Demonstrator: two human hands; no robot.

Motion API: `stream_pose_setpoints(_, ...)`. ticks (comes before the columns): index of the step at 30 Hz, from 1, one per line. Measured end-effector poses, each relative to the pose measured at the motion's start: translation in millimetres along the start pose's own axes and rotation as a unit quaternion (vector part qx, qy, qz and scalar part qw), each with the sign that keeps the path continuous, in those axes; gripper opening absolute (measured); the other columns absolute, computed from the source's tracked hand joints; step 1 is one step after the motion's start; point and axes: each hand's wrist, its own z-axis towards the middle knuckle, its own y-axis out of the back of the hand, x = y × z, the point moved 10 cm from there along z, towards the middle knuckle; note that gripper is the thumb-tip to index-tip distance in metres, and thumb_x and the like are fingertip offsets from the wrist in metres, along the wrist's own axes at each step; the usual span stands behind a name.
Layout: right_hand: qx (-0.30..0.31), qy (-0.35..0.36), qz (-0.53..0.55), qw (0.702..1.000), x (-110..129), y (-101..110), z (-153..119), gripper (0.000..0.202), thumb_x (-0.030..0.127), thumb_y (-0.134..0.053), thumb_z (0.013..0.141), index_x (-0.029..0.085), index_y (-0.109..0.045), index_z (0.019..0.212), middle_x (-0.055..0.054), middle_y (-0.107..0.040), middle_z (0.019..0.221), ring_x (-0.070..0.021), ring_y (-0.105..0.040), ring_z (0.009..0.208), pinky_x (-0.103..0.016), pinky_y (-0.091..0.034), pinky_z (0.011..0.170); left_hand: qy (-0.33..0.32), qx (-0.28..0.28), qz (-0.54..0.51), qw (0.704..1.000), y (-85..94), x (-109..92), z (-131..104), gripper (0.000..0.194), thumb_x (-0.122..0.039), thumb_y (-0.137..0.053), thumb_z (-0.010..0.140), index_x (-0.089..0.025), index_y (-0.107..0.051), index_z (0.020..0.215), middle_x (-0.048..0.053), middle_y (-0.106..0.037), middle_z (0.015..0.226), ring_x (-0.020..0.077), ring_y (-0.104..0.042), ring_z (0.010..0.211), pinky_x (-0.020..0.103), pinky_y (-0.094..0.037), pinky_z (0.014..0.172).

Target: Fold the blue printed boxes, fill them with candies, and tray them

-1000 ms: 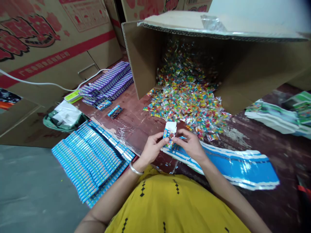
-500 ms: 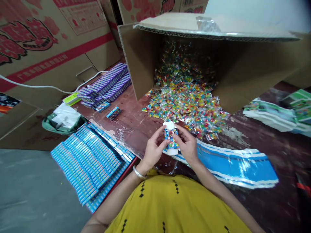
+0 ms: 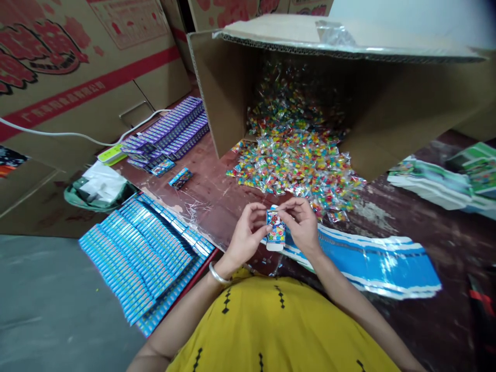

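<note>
A small blue printed candy box is held upright between my two hands, with a white flap showing at its lower end. My left hand grips its left side, thumb on the printed front. At the upper right, my right hand has its fingers at the box's top end, partly hiding it. Just beyond my hands lies a heap of small clear candy packets, spilling from a cardboard carton on its side. A row of flat blue box blanks fans out beside my right forearm.
At left stand stacked rows of blue boxes. Purple boxes are piled farther back, with a loose blue box nearby. A green bag hangs by the table edge. Green printed blanks lie at right. Large cartons stand behind.
My right hand's fingers have moved up to the box's top end, where the white flap stood plainly open before. The box has shifted slightly to the right.
</note>
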Motion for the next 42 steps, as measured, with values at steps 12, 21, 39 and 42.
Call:
stream_pose_setpoints(12,0.121,-0.125,-0.023,0.984,-17.7,-8.0,15.9,0.028,0.042,-0.077,0.073,0.018,-0.064,0.068,0.002,-0.061,0.064,-0.0126,-0.053,0.061,-0.026,-0.042,0.061,-0.002,0.045,0.048,0.998,-4.7,-10.2,-3.8,0.044,-0.014,-0.062,0.084,-0.022,-0.046,0.124,0.008,-0.062,0.116,0.0183,-0.062,0.105,0.031,-0.051,0.091)
stream_pose_setpoints(21,0.117,-0.004,-0.106,0.987,2.5,-8.1,9.5,0.018,0.035,-0.068,0.083,0.020,-0.068,0.072,-0.002,-0.065,0.077,-0.0170,-0.060,0.074,-0.030,-0.046,0.069,0.026,0.066,0.049,0.996,-1.8,0.0,0.2,0.049,-0.017,-0.064,0.083,-0.021,-0.054,0.131,0.009,-0.062,0.127,0.0206,-0.062,0.108,0.032,-0.050,0.094)
stream_pose_setpoints(39,0.014,0.069,-0.638,0.767,-22.5,125.2,34.8,0.021,0.031,-0.068,0.083,0.020,-0.066,0.101,-0.011,-0.069,0.106,-0.0309,-0.060,0.104,-0.039,-0.048,0.080,0.123,-0.046,-0.073,0.989,12.3,35.7,13.6,0.051,-0.030,-0.077,0.071,-0.022,-0.050,0.113,-0.001,-0.060,0.089,0.0104,-0.061,0.063,0.025,-0.055,0.056)
stream_pose_setpoints(42,-0.035,0.076,-0.623,0.778,-18.2,132.7,37.6,0.014,0.028,-0.056,0.091,0.020,-0.067,0.089,-0.009,-0.071,0.094,-0.0261,-0.065,0.090,-0.034,-0.047,0.073,0.155,-0.016,-0.097,0.983,2.8,39.3,9.8,0.057,-0.032,-0.074,0.075,-0.021,-0.048,0.125,0.002,-0.062,0.094,0.0151,-0.067,0.070,0.035,-0.059,0.070)
